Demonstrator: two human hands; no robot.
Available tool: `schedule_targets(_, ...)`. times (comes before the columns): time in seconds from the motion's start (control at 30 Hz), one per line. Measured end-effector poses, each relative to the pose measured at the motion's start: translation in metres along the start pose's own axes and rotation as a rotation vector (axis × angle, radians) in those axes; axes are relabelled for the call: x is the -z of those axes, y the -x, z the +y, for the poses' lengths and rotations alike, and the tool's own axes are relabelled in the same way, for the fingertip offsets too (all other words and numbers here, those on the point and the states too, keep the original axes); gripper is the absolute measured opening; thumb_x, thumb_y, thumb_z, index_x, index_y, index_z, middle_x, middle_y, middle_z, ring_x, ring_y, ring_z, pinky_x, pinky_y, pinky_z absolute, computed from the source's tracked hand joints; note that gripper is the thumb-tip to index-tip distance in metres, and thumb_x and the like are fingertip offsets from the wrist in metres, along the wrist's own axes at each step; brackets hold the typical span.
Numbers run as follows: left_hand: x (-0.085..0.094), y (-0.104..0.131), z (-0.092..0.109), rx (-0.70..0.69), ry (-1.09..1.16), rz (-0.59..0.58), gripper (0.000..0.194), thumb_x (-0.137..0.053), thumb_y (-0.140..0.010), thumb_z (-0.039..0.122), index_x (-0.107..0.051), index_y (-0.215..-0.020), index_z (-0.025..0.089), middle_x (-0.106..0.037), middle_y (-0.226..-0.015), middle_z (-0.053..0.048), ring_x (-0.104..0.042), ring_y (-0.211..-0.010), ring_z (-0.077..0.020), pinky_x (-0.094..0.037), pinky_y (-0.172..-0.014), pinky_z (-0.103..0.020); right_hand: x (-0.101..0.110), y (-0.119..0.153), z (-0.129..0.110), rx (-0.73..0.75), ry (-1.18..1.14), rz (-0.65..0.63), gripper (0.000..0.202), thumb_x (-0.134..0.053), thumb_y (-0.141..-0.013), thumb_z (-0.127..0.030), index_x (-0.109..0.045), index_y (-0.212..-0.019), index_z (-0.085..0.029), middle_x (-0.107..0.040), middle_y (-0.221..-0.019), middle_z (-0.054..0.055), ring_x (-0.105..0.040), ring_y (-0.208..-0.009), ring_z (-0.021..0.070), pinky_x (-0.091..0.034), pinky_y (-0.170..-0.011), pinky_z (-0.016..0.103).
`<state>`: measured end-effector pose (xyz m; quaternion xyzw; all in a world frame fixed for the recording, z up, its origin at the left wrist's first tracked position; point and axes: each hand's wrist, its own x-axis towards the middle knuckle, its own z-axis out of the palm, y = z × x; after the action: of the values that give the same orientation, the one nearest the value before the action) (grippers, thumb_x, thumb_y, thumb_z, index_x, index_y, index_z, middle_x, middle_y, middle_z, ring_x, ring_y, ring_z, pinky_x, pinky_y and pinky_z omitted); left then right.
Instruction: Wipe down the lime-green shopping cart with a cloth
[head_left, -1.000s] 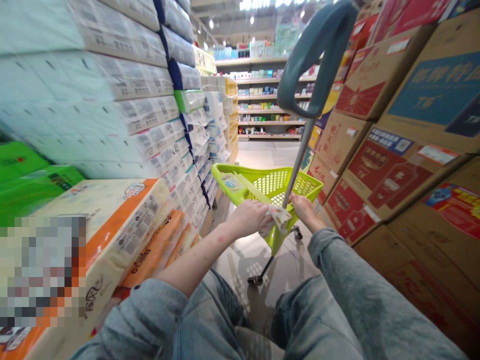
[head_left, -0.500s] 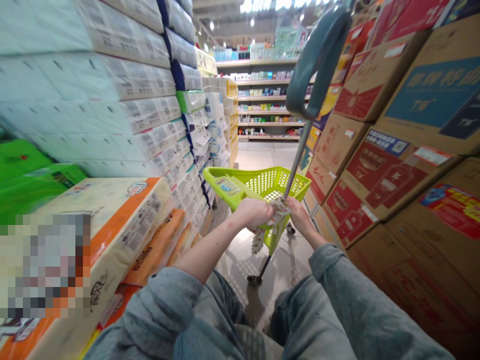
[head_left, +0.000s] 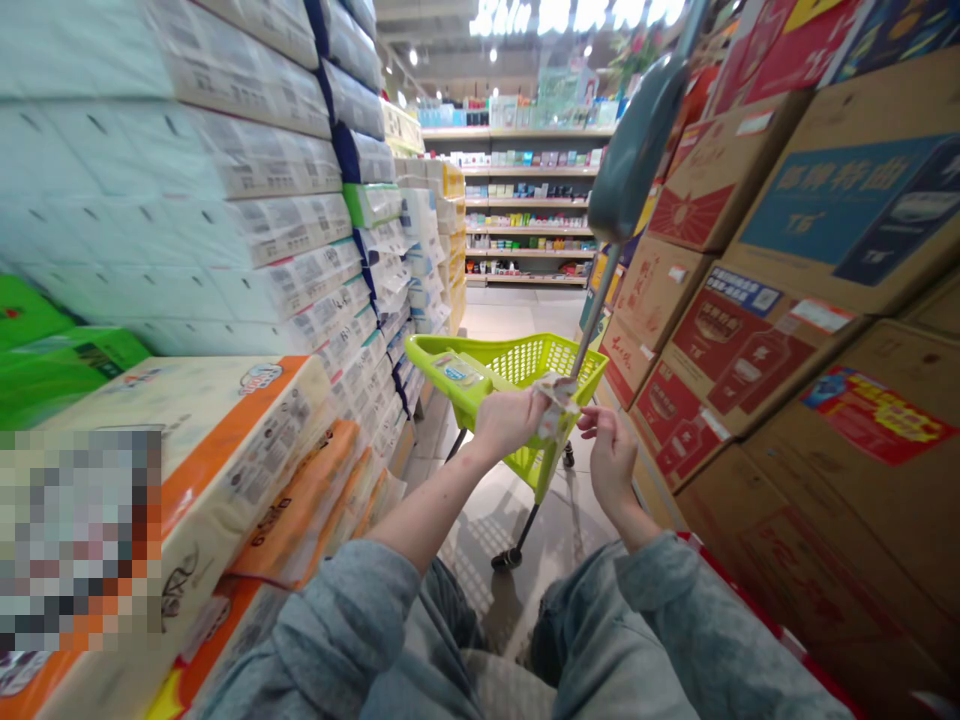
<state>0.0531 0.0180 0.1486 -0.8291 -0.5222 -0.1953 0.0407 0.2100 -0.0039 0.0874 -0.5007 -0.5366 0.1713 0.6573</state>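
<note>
My left hand (head_left: 511,422) is closed on a crumpled pale cloth (head_left: 556,400), which lies against the near end of a lime-green basket cart (head_left: 517,350). Just right of the cloth, my right hand (head_left: 609,450) is raised with its fingers partly curled and apart, holding nothing that I can see. A grey metal pole (head_left: 598,308) slants up from behind the cloth to a blue-grey loop handle (head_left: 634,150). The pole's lower end is hidden by the cloth.
White wrapped packs (head_left: 285,150) are stacked high on the left, with an orange and cream pack (head_left: 225,440) nearer. Cardboard cartons (head_left: 825,210) line the right side. Stocked shelves (head_left: 525,203) stand at the aisle's far end. One cart wheel (head_left: 507,559) is near my knees.
My right hand has come off the cloth and pole and moved slightly right and down, its fingers loosened. The handle has turned more edge-on. My left hand stays on the cloth.
</note>
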Motion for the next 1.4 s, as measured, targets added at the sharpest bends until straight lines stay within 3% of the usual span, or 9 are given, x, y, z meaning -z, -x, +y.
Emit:
schedule_targets(0.27, -0.01, -0.004, 0.009, -0.09, 0.134, 0.093, 0.036, -0.023, -0.096, 0.038, -0.05, -0.105, 0.016, -0.066, -0.091, -0.007, -0.064, -0.087, -0.0203, -0.046, -0.075, -0.031, -0.004, 0.003, -0.025, 0.188, 0.053, -0.251, 0.042, -0.043, -0.088, -0.051, -0.062, -0.105, -0.018, -0.06, -0.116, 0.011, -0.052, -0.114, 0.025, -0.038, -0.1, 0.041)
schedule_targets(0.43, -0.012, -0.008, 0.013, -0.166, 0.13, 0.078, 0.035, -0.025, -0.096, 0.038, -0.047, -0.109, 0.015, -0.065, -0.097, -0.009, -0.063, -0.094, -0.021, -0.045, -0.081, -0.033, -0.002, -0.003, -0.028, -0.053, -0.083, -0.212, 0.04, -0.057, -0.08, -0.05, -0.062, -0.1, -0.016, -0.067, -0.092, 0.007, -0.062, -0.083, 0.0194, -0.05, -0.074, 0.032)
schedule_targets(0.57, -0.01, -0.011, 0.015, -0.176, 0.12, 0.038, 0.035, -0.026, -0.095, 0.041, -0.05, -0.101, 0.016, -0.066, -0.094, -0.008, -0.063, -0.092, -0.0215, -0.046, -0.08, -0.034, 0.0, -0.013, -0.026, -0.167, -0.261, -0.172, 0.03, -0.055, -0.081, -0.043, -0.064, -0.09, -0.016, -0.065, -0.076, 0.002, -0.059, -0.066, 0.0141, -0.048, -0.058, 0.025)
schedule_targets(0.7, -0.005, -0.014, 0.009, -0.176, 0.235, 0.018, 0.035, -0.026, -0.096, 0.041, -0.052, -0.107, 0.02, -0.066, -0.1, -0.004, -0.062, -0.094, -0.0184, -0.046, -0.08, -0.031, 0.011, -0.026, -0.03, -0.1, -0.329, -0.026, 0.028, -0.047, -0.084, -0.039, -0.061, -0.095, -0.017, -0.065, -0.089, 0.005, -0.062, -0.075, 0.0151, -0.05, -0.062, 0.025)
schedule_targets(0.87, -0.001, -0.023, -0.016, -0.197, 0.353, 0.12, 0.032, -0.028, -0.095, 0.03, -0.056, -0.104, 0.019, -0.065, -0.101, -0.004, -0.06, -0.094, -0.0152, -0.046, -0.084, -0.029, 0.037, -0.033, -0.046, 0.117, -0.076, 0.165, 0.031, -0.044, -0.089, -0.043, -0.056, -0.104, -0.02, -0.065, -0.092, 0.005, -0.06, -0.072, 0.0143, -0.048, -0.059, 0.024)
schedule_targets(0.93, -0.001, -0.027, -0.027, -0.157, 0.271, 0.206, 0.03, -0.03, -0.095, 0.028, -0.058, -0.099, 0.017, -0.065, -0.098, -0.006, -0.059, -0.093, -0.0167, -0.044, -0.086, -0.032, 0.037, -0.028, -0.047, 0.187, 0.072, 0.075, 0.031, -0.045, -0.089, -0.042, -0.056, -0.108, -0.02, -0.066, -0.094, 0.007, -0.062, -0.077, 0.0174, -0.051, -0.063, 0.028)
schedule_targets(1.1, -0.008, -0.031, -0.036, -0.028, 0.044, 0.215, 0.03, -0.03, -0.094, 0.025, -0.059, -0.094, 0.017, -0.067, -0.083, -0.005, -0.062, -0.081, -0.0171, -0.042, -0.087, -0.034, 0.007, -0.007, -0.026, 0.447, 0.275, -0.435, 0.033, -0.049, -0.088, -0.034, -0.053, -0.118, -0.021, -0.062, -0.117, 0.013, -0.055, -0.115, 0.0266, -0.048, -0.093, 0.044)
schedule_targets(1.23, -0.013, -0.033, -0.033, -0.006, 0.003, 0.172, 0.029, -0.031, -0.093, 0.023, -0.06, -0.094, 0.018, -0.069, -0.08, -0.004, -0.063, -0.078, -0.0155, -0.04, -0.089, -0.032, -0.005, -0.004, -0.012, 0.627, 0.372, -0.485, 0.043, -0.052, -0.083, -0.025, -0.049, -0.125, -0.018, -0.054, -0.129, 0.015, -0.043, -0.128, 0.0272, -0.03, -0.109, 0.055)
schedule_targets(1.4, -0.015, -0.033, -0.029, -0.005, -0.023, 0.202, 0.028, -0.032, -0.093, 0.022, -0.059, -0.094, 0.018, -0.07, -0.079, -0.004, -0.063, -0.076, -0.0152, -0.04, -0.089, -0.031, 0.009, -0.009, -0.01, 0.741, 0.374, -0.596, 0.029, -0.051, -0.082, -0.022, -0.056, -0.11, -0.02, -0.051, -0.132, 0.013, -0.038, -0.132, 0.0267, -0.034, -0.106, 0.055)
